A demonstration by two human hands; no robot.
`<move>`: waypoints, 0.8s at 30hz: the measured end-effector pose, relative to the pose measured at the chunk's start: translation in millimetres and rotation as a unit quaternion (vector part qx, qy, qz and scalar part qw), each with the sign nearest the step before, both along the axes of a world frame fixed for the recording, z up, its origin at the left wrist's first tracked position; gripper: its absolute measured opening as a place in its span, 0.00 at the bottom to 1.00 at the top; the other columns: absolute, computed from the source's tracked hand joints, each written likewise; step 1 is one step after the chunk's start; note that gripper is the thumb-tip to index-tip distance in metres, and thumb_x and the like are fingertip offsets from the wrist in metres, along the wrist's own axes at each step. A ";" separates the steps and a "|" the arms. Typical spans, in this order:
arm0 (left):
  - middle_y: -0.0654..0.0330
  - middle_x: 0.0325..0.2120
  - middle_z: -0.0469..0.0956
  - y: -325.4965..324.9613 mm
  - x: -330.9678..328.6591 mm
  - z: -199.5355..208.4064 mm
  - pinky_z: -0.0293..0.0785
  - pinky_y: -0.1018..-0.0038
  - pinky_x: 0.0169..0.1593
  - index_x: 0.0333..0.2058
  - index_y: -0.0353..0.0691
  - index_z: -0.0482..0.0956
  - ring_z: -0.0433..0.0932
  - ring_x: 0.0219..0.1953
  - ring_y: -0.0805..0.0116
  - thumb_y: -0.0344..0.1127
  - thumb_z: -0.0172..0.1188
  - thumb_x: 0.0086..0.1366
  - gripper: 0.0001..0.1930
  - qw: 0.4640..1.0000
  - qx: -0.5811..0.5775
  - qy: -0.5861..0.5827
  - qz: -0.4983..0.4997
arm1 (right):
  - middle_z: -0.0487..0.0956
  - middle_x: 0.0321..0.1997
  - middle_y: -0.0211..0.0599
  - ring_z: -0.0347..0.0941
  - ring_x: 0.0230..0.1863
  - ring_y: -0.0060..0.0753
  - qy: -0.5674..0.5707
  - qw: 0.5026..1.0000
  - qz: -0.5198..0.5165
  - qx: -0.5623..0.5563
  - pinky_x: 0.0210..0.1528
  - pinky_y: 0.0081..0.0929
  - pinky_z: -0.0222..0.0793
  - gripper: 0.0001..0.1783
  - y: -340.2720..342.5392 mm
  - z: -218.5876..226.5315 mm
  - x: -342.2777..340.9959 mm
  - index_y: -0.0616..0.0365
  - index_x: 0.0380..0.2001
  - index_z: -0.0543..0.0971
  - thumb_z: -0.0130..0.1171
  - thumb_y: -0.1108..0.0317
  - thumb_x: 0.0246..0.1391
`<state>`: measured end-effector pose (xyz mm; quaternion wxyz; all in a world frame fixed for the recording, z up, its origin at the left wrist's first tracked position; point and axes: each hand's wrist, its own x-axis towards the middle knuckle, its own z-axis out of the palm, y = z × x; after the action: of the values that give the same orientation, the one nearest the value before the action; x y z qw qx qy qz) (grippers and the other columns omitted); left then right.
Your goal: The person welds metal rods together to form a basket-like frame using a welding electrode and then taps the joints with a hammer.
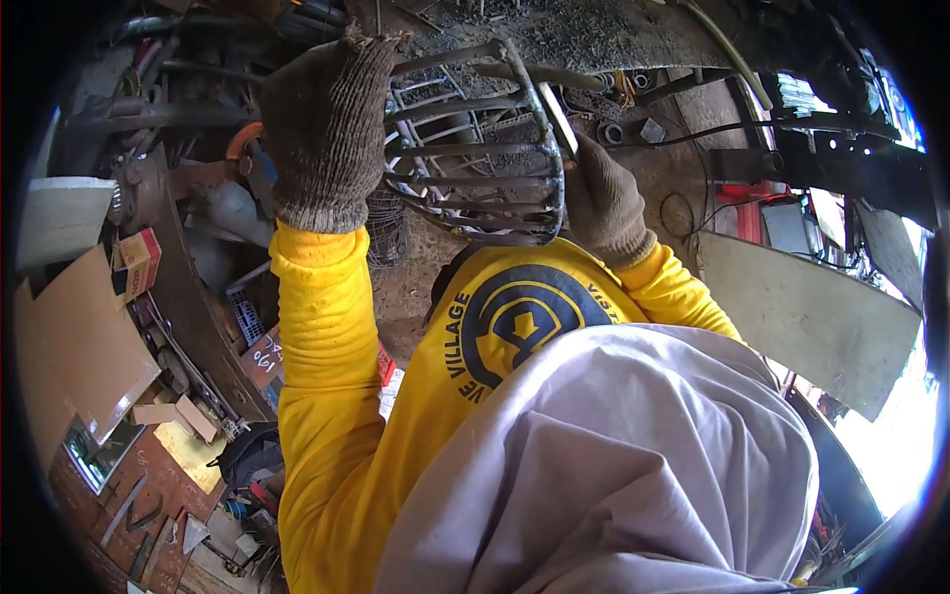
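A welded cage of curved metal bars [556,168] is held up in front of my chest, its bars dull brown and spaced apart. My left hand [332,134], in a brown knitted work glove, is closed at the cage's left side, where the bars run in behind the glove; its fingertips are hidden. Against the right rim lies a thin, flat, pale metal strip [558,121], perhaps a file. My right hand [606,203], gloved the same way, is closed around the strip's lower end, close beside the rim.
Beyond the cage is a work surface [633,35] strewn with dark grit and metal scraps. A wire coil [387,230] lies below the left glove. Cardboard [79,337] and loose tools crowd the left. A pale flat board [807,317] leans at right, near a dark steel beam [841,163].
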<state>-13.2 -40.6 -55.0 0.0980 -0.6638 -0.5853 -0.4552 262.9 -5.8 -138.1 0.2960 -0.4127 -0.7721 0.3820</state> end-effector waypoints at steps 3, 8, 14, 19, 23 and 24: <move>0.57 0.32 0.82 3.3 -4.1 10.3 0.78 0.67 0.37 0.45 0.43 0.81 0.81 0.32 0.57 0.29 0.61 0.58 0.14 0.989 0.017 0.148 0.017 | 0.81 0.36 0.52 0.79 0.37 0.56 -0.007 1.000 0.006 -0.022 0.37 0.43 0.75 0.20 -10.9 -16.2 -3.0 0.52 0.56 0.73 0.54 0.64 0.60; 0.56 0.33 0.82 12.4 -10.8 11.9 0.78 0.68 0.39 0.46 0.43 0.81 0.81 0.33 0.58 0.30 0.61 0.59 0.14 0.982 0.015 0.189 0.021 | 0.81 0.37 0.54 0.79 0.38 0.58 -0.074 0.996 0.027 -0.041 0.38 0.46 0.75 0.21 -8.7 -5.4 -2.8 0.53 0.57 0.71 0.54 0.63 0.61; 0.57 0.38 0.83 8.2 -20.0 -1.1 0.78 0.68 0.42 0.49 0.40 0.79 0.82 0.34 0.57 0.30 0.62 0.58 0.18 0.997 -0.055 0.054 -0.005 | 0.81 0.36 0.55 0.79 0.39 0.59 -0.123 0.990 0.045 -0.046 0.40 0.46 0.75 0.20 -8.3 -12.9 -4.4 0.54 0.56 0.72 0.54 0.62 0.61; 0.54 0.36 0.83 -1.7 -29.7 -13.1 0.77 0.69 0.41 0.47 0.39 0.80 0.82 0.34 0.62 0.32 0.63 0.59 0.17 0.984 0.011 0.175 0.039 | 0.77 0.26 0.45 0.77 0.29 0.45 0.030 0.991 -0.109 -0.070 0.34 0.37 0.71 0.14 17.8 -5.7 5.2 0.58 0.42 0.75 0.53 0.59 0.62; 0.54 0.36 0.82 -28.7 -44.0 -5.9 0.77 0.68 0.41 0.48 0.39 0.80 0.81 0.35 0.61 0.33 0.62 0.59 0.17 0.993 -0.011 0.066 0.097 | 0.74 0.23 0.29 0.69 0.21 0.22 0.014 0.985 -0.092 -0.142 0.24 0.24 0.64 0.15 69.0 -10.6 26.2 0.57 0.36 0.77 0.54 0.56 0.62; 0.54 0.37 0.82 -33.3 -48.4 -4.8 0.77 0.67 0.41 0.48 0.39 0.80 0.81 0.35 0.61 0.34 0.62 0.59 0.17 0.992 -0.019 0.042 0.115 | 0.72 0.22 0.26 0.67 0.19 0.20 0.040 0.972 -0.110 -0.204 0.21 0.22 0.62 0.14 77.1 -8.1 29.7 0.57 0.38 0.77 0.53 0.57 0.64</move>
<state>-61.5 -73.8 -59.8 0.1618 -0.6124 -0.6613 -0.4017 292.6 71.2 -146.2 0.2762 -0.5311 -0.6153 0.5129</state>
